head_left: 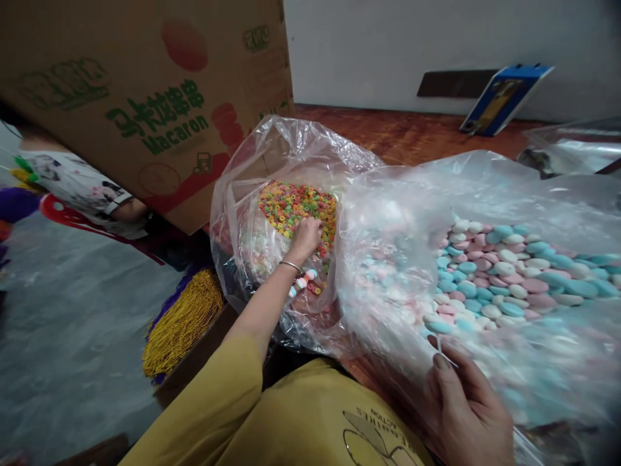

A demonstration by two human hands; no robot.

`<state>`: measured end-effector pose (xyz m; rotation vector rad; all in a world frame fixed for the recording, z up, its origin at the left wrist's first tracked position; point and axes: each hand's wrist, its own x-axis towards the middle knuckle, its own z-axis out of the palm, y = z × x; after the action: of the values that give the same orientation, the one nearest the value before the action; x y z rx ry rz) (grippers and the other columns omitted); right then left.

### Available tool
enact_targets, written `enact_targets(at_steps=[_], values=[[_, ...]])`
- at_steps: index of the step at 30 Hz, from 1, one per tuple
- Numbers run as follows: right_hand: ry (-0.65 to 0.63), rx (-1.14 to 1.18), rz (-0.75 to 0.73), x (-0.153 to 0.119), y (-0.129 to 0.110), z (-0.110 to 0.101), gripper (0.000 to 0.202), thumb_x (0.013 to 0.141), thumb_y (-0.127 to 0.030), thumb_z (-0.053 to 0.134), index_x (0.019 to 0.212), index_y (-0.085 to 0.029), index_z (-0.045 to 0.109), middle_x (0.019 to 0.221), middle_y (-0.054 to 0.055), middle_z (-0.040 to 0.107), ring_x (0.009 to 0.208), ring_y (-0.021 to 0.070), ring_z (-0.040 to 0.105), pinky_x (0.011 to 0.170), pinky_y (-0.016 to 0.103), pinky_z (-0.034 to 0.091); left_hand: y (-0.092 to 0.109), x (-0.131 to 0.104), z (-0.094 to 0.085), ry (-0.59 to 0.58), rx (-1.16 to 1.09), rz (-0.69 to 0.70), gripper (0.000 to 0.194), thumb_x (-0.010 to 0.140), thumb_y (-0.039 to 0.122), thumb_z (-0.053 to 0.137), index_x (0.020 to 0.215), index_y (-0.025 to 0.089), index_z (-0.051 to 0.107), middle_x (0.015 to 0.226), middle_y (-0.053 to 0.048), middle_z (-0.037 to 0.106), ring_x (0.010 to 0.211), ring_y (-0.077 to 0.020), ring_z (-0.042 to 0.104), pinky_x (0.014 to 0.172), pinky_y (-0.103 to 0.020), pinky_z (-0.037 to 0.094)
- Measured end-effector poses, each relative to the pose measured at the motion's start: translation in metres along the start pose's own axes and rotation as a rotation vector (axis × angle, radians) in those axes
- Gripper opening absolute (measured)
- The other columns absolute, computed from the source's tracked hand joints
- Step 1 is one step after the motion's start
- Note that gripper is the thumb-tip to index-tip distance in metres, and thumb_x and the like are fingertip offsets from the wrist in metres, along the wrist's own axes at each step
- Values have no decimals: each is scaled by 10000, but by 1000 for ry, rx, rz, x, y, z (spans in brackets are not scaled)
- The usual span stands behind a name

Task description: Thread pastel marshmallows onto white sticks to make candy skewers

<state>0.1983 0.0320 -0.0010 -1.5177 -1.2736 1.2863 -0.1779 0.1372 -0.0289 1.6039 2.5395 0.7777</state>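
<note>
Reaching coloured rings [286, 197] through the clear bag's [301, 134] wide mouth, the left hand [306, 237] bunches, any hold hidden; the right hand [468, 404] pinches seemingly a white string [439, 343].

2 bags [245, 165] leave room from above (both gape open); a carton [233, 65] blocks their far left.

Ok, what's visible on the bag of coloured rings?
The clear bag looks like thin plastic, mouth wide open, film crumpled. It rests on the reddish-brown table, beside the milky bag and near the cardboard box. Inside lie small red, orange, yellow and green rings. The left hand reaches in among them.
</note>
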Motion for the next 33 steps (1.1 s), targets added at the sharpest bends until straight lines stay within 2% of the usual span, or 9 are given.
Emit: enact_targets(at_steps=[3,8,10,12,15,19,22,26,33], values=[[-1,-25,56,1,3,-2,543,824,-568,762,1193,-170,758,825,47,711,567,120,508,467,217,427,1,-6,0,34,14,31,170,814,43,619,857,177,715,1031,-139,698,1040,-275,616,958,-405,471],[-13,-112,-30,4,7,-5,507,845,-568,729,1153,-168,785,983,95,779,665,156,632,566,244,522,6,-14,-13,114,-24,45,163,809,23,618,852,180,634,1057,-126,676,1075,-256,607,982,-399,477],[-33,-144,-89,4,3,-4,480,860,-566,707,1124,-176,800,1059,112,796,836,221,721,683,284,585,14,-24,-25,181,-229,-5,142,827,48,625,862,184,603,993,-96,685,986,-217,637,927,-369,510],[-62,-162,-161,3,-5,0,445,877,-557,685,1108,-198,813,1119,111,800,982,268,748,784,327,615,27,-43,-41,207,-618,-66,118,843,129,670,897,191,585,943,-59,700,871,-170,660,829,-321,544],[-149,-165,-328,-3,-21,7,362,915,-491,654,1100,-229,822,1142,94,804,1014,271,769,874,372,630,56,-82,-63,32,-1130,-94,289,796,323,797,979,209,605,977,-36,738,803,-142,688,712,-271,564],[-285,-162,-540,-10,-40,17,315,954,-363,609,1167,-236,804,1116,72,810,983,247,789,907,377,636,96,-125,-71,-235,-1390,-209,441,631,402,934,938,209,683,900,-18,749,703,-127,683,659,-263,574],[-292,-183,-592,-12,-43,17,330,968,-316,581,1208,-225,789,1099,71,814,970,239,793,902,361,637,115,-136,-63,-321,-1449,-251,412,578,387,961,849,197,716,858,-20,752,676,-124,670,647,-264,575],[-258,-204,-583,-13,-40,9,333,978,-304,559,1202,-214,788,1057,66,823,919,228,799,855,335,644,126,-138,-52,-331,-1442,-248,346,554,287,963,817,205,755,840,-15,761,708,-124,670,678,-251,571],[-224,-195,-491,-18,-40,0,332,994,-344,529,1154,-200,782,1063,79,819,926,242,783,810,329,624,139,-146,-52,-328,-1228,-104,210,656,233,894,849,236,810,877,-29,779,820,-163,703,744,-269,576]])
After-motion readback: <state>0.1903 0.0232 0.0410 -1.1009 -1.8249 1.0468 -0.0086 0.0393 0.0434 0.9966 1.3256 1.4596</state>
